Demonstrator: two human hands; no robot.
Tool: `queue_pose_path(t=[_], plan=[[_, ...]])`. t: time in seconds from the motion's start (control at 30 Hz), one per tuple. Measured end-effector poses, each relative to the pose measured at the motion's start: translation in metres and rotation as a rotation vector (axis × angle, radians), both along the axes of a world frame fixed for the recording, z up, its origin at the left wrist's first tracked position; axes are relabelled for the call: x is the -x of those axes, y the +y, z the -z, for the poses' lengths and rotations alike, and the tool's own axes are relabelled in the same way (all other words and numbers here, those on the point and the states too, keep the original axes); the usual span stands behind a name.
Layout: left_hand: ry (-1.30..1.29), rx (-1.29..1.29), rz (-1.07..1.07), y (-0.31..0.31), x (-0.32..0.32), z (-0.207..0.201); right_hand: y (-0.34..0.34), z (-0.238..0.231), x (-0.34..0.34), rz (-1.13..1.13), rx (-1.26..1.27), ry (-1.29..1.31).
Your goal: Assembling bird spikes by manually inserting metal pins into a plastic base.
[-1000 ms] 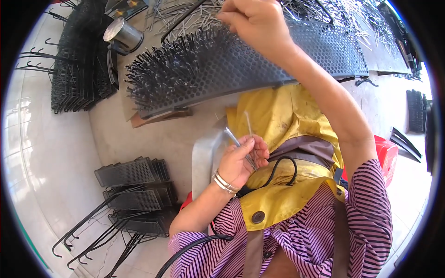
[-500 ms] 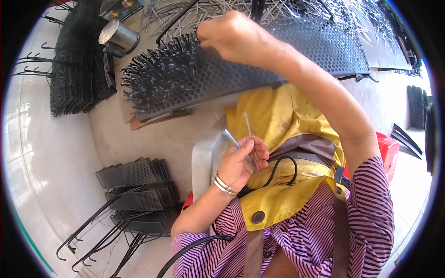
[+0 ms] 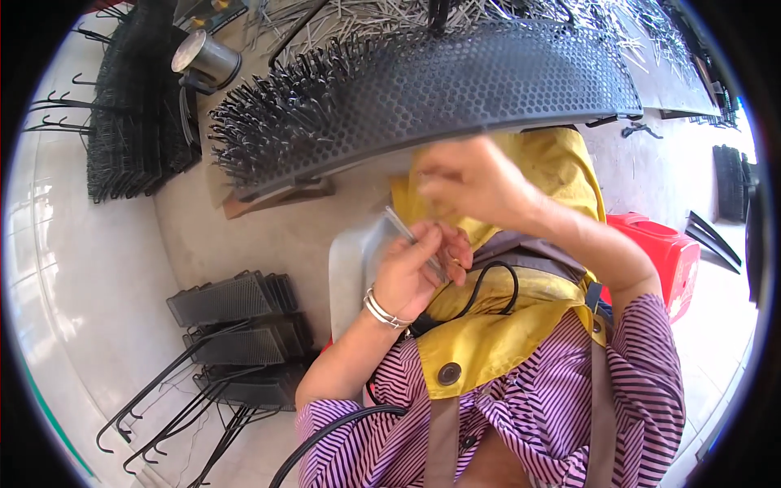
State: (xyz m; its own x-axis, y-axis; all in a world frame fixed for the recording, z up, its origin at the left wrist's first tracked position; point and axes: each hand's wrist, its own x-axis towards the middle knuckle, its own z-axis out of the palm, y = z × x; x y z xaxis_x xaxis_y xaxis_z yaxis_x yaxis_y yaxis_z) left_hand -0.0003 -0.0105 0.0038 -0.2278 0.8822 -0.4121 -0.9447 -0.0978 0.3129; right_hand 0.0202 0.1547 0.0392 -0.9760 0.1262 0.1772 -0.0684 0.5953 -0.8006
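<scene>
My left hand (image 3: pixel 419 264), with two bangles on its wrist, is closed around slim silver rods (image 3: pixel 400 224) that point up and to the left; how many is unclear. Just above it, over the yellow apron (image 3: pixel 561 167), my right hand (image 3: pixel 468 183) is smeared by motion, its fingers curled, and I cannot make out anything in them. Beyond both hands stands a long black perforated metal rack (image 3: pixel 488 81). Dark upright rods (image 3: pixel 281 114) fill the holes of its left part, while the holes of its middle and right part show bare.
A heap of loose silver rods (image 3: pixel 358 18) lies behind the rack. A metal mug (image 3: pixel 210 61) stands at its left. Stacked black racks (image 3: pixel 134 106) and more with hooked bars (image 3: pixel 236 342) are on the left; a red plastic stool (image 3: pixel 659 252) is at the right.
My right hand has come down from the rods on the rack toward my left hand. A thin rod that stuck up apart from my left fingers no longer shows separately.
</scene>
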Motion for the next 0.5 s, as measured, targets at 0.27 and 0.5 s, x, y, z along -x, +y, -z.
queue_pose_path(t=[0.27,0.5], plan=[[0.133,0.317,0.041,-0.002,0.007,-0.002,0.018,-0.023,0.014,0.416,0.489,0.095],[0.087,0.372,-0.09,-0.005,0.002,0.004,0.038,-0.012,0.066,0.489,-0.011,0.587]])
